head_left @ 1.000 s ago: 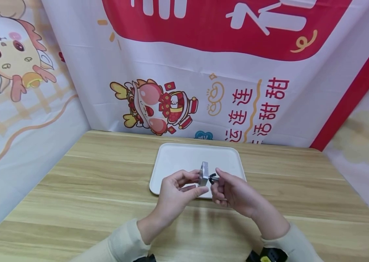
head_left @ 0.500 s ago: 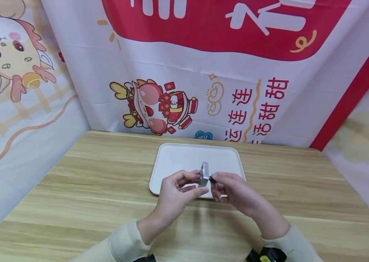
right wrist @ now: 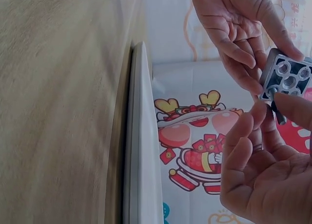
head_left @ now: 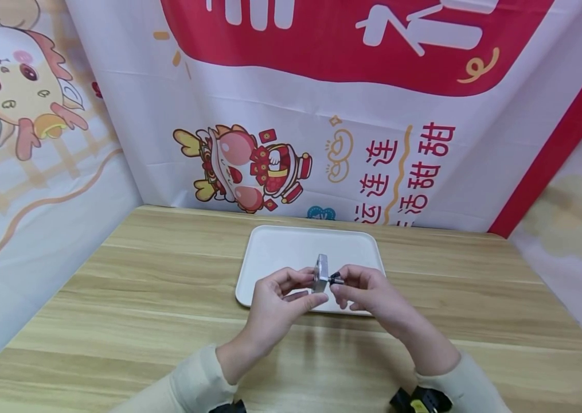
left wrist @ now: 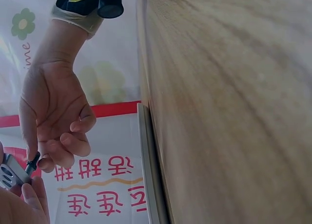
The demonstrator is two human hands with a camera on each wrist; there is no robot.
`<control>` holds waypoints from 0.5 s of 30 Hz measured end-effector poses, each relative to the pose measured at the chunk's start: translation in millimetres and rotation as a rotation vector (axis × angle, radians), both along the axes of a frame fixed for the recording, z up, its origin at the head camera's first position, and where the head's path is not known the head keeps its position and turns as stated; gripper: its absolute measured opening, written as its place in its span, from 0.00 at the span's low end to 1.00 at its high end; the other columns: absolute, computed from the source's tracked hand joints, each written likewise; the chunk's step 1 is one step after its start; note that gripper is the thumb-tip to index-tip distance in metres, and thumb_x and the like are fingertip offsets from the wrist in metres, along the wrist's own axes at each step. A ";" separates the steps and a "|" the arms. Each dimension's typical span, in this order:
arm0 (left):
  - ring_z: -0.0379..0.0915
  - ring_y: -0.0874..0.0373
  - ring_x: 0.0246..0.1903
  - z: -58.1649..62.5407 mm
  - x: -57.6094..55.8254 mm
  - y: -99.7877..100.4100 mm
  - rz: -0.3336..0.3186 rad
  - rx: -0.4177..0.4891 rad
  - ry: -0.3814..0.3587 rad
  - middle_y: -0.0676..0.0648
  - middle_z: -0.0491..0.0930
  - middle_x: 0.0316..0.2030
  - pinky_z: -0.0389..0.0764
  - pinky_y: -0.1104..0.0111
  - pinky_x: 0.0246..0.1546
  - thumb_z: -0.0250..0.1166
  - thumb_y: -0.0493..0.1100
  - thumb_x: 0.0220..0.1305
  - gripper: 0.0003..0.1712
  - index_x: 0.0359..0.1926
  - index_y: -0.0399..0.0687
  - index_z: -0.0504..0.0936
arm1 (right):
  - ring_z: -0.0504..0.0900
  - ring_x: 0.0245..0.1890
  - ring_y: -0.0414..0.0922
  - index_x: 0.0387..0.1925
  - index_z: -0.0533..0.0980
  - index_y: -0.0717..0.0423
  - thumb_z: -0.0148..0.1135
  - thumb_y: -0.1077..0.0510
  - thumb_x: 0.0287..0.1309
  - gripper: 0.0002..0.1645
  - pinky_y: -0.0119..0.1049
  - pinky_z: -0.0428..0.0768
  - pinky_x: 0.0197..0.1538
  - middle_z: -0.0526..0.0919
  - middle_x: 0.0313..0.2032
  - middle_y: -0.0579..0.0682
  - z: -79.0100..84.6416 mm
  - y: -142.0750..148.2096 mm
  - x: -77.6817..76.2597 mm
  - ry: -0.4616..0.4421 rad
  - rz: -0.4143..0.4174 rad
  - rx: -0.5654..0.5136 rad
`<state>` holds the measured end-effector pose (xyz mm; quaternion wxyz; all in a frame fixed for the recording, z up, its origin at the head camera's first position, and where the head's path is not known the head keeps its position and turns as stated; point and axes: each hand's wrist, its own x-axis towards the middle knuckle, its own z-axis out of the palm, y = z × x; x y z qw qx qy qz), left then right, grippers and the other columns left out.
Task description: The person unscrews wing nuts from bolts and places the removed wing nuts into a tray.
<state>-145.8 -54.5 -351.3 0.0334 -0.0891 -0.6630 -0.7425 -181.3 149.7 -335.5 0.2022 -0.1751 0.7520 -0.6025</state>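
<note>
On the pale wood-grain table (head_left: 167, 355) sits a white rectangular tray (head_left: 280, 244); the hands work raised off it. The right hand (head_left: 375, 298) has shifted since half a second ago, baring more of the screw, which suggests a fresh turning grip; the left hand (head_left: 277, 304) looks unchanged, thumb and fingers clamped on a silver-grey square metal block (head_left: 320, 274). The right fingertips curl round a small black-and-silver screw (right wrist: 280, 118) at the block's face, though overlap hides how firmly.
</note>
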 end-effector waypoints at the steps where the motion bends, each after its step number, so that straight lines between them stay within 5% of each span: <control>1: 0.82 0.54 0.53 0.1 0.0 0.0 0.000 0.000 0.000 0.43 0.85 0.52 0.85 0.68 0.50 0.78 0.32 0.49 0.18 0.41 0.34 0.82 | 0.77 0.32 0.39 0.38 0.74 0.54 0.60 0.52 0.69 0.09 0.32 0.75 0.36 0.79 0.28 0.42 0.3 0.5 -0.3 0.002 -0.001 0.005; 9: 0.82 0.53 0.53 0.6 -0.4 0.2 0.007 -0.001 -0.005 0.43 0.85 0.52 0.85 0.69 0.49 0.78 0.32 0.48 0.18 0.41 0.34 0.82 | 0.80 0.33 0.39 0.55 0.68 0.58 0.51 0.49 0.73 0.19 0.34 0.76 0.40 0.79 0.31 0.44 8.0 1.8 1.5 -0.121 -0.069 -0.045; 15: 0.82 0.54 0.53 0.4 0.6 0.3 0.007 0.001 0.003 0.43 0.85 0.53 0.85 0.69 0.49 0.78 0.32 0.48 0.19 0.41 0.33 0.82 | 0.78 0.33 0.40 0.41 0.73 0.49 0.41 0.35 0.74 0.25 0.36 0.73 0.41 0.80 0.28 0.42 7.4 1.3 2.2 -0.238 -0.001 -0.097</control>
